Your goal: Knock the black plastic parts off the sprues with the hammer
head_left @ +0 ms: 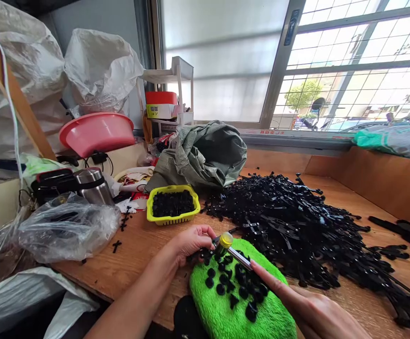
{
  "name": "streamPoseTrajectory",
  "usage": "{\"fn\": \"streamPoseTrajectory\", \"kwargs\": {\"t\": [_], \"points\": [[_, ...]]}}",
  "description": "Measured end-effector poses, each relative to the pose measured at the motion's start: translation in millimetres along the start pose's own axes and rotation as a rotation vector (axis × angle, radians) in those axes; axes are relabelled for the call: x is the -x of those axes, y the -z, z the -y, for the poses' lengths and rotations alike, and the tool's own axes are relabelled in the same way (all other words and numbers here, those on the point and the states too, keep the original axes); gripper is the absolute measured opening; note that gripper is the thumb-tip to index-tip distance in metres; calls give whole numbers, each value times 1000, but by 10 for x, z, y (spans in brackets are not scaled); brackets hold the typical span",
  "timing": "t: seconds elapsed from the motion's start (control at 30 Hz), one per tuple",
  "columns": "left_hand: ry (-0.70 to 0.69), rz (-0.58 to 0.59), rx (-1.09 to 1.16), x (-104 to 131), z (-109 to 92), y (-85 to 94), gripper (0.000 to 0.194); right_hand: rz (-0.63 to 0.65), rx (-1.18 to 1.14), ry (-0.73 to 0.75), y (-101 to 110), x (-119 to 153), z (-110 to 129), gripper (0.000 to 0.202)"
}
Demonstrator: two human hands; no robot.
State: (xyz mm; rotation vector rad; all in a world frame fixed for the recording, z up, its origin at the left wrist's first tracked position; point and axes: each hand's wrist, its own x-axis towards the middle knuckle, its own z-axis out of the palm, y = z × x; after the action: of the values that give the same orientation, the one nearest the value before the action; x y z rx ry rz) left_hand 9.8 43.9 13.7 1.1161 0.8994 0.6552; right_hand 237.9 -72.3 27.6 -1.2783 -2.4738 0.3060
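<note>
My right hand (303, 301) grips a small mallet, its index finger stretched along the metal handle (240, 258). The mallet's head (225, 241), with a yellow end, is over the far edge of a bright green plush cushion (219, 310). Close beside that head, my left hand (195, 242) is closed, thumb and fingers pinching a black plastic piece (205, 254) that is partly hidden. Several small black cone-like plastic parts (242, 278) lie scattered on the cushion between my hands.
A yellow basket (149, 212) full of black parts stands beyond my left hand. To the right spreads a large heap of black plastic pieces (289, 216). A dark green sack (205, 155), plastic bag (70, 230), steel flask (93, 186) and pink basin (97, 134) stand farther back and left.
</note>
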Motion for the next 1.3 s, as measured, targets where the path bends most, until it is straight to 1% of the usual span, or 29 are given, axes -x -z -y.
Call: {"fn": "streamPoseTrajectory", "kwargs": {"t": [0.1, 0.13, 0.23, 0.37, 0.43, 0.47, 0.5, 0.57, 0.63, 0.73, 0.77, 0.83, 0.9, 0.97, 1.03, 1.17, 1.23, 1.3], "points": [[11, 1, 4, 7, -11, -4, 21, -108, -65, 23, -2, -25, 5, 48], [17, 3, -3, 8, -14, -4, 21, -112, -58, 6, 1, -28, 10, 48], [23, -1, -16, 8, -16, -4, 19, -45, 1, -46, 15, -28, 33, 47], [33, 2, -18, 12, -20, -6, 20, -140, -6, -31, 6, -36, 43, 47], [40, 2, -37, 14, -25, -9, 20, -96, 39, -61, -13, -41, 30, 47], [40, -3, -45, 14, -27, -10, 19, -56, 45, -66, -23, -41, 23, 47], [39, -9, -50, 12, -25, -9, 18, -43, 37, -68, -30, -40, 19, 46], [33, -11, -48, 3, -16, -2, 18, -81, -6, -41, -36, -30, 19, 48], [27, -8, -55, -9, 0, 8, 18, -119, 21, -38, -35, -14, 28, 50], [37, -20, -71, -24, 19, 16, 18, -68, 103, -30, -35, 7, 48, 52], [40, -22, -67, -27, 22, 16, 18, -71, 101, -16, -38, 11, 55, 51], [37, -22, -56, -28, 21, 12, 19, -118, 96, 11, -54, 16, 67, 51], [34, -28, -57, -18, 20, 12, 19, -156, 127, -4, -78, 19, 75, 55], [30, -30, -56, 8, 26, 26, 18, -143, 171, -28, -97, 19, 83, 60], [18, -5, -15, 48, 42, 58, 22, -118, 183, -29, -101, 12, 94, 62], [-25, 83, 83, 125, 95, 145, 45, -93, 182, -61, -91, -3, 103, 60], [-42, 95, 98, 142, 118, 170, 48, -81, 164, -82, -97, 6, 68, 55], [-51, 87, 125, 148, 127, 171, 48, -64, 110, -71, -112, 28, 6, 52]]}}
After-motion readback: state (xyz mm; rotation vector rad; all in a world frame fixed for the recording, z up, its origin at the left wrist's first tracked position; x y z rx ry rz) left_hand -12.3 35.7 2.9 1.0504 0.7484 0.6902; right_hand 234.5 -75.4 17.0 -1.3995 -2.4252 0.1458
